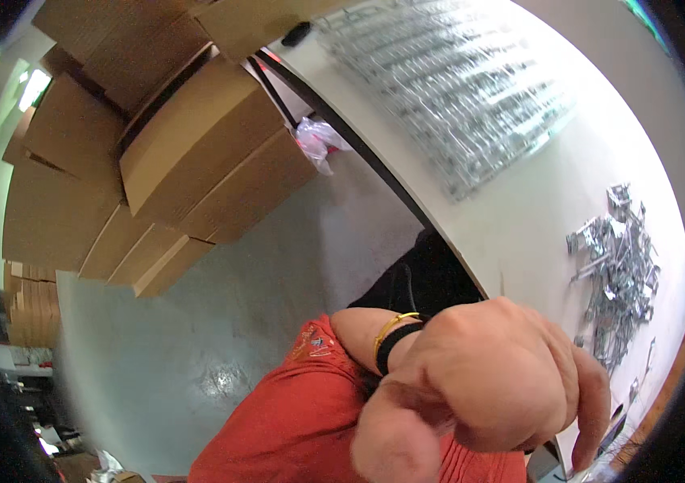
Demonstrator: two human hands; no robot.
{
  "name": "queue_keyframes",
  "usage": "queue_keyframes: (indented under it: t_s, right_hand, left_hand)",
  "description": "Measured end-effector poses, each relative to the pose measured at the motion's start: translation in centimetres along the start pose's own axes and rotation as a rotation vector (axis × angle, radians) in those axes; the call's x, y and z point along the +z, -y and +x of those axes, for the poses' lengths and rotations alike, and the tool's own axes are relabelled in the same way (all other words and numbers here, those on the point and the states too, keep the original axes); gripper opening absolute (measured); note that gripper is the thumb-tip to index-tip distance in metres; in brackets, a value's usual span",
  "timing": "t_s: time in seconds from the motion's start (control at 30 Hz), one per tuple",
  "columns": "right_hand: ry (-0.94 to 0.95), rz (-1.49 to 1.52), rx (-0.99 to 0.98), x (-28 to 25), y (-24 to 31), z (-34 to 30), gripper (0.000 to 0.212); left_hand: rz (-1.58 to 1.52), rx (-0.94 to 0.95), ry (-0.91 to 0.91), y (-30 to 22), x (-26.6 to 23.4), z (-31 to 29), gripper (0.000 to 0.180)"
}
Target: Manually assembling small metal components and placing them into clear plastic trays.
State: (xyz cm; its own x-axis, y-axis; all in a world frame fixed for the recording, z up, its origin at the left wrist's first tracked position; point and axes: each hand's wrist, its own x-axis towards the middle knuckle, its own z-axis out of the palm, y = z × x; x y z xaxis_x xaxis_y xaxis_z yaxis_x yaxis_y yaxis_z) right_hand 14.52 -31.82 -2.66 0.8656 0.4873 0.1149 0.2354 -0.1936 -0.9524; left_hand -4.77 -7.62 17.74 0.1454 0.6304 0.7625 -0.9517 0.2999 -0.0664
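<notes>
- Metal clips (620, 270), small and silver, lie in a loose pile on the white table (519, 217) near its right edge, just above the hand's fingertips.
- One hand (487, 378), very close to the lens, back toward camera, fingers curled down with tips pointing at the table edge; which hand it is, and whether it grips anything, I cannot tell.
- Wrist bent, wearing a gold bangle (391, 326) and black band (397, 344); red sleeve (302, 419) below.
- Neat rows of metal parts (455, 88) cover the table's far end.
- Cardboard boxes (173, 145) stacked on the grey floor (278, 266) at left.
</notes>
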Motion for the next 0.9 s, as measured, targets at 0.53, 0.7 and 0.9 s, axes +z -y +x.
queue_keyframes:
  t_s: [0.53,0.7,0.9]
  right_hand:
    - [0.055,0.125,0.081,-1.2,-2.3,1.3,0.010]
    - [0.128,0.134,0.050,-0.9,-2.0,1.9,0.011]
    - [0.171,0.084,0.014,-0.2,-1.8,2.5,0.013]
  left_hand:
    - [0.221,-0.151,0.116,-0.6,1.2,-0.2,0.052]
    - [0.294,-0.128,0.159,-2.0,1.9,0.9,0.044]
    - [0.402,-0.010,0.290,-3.7,3.6,1.8,0.034]
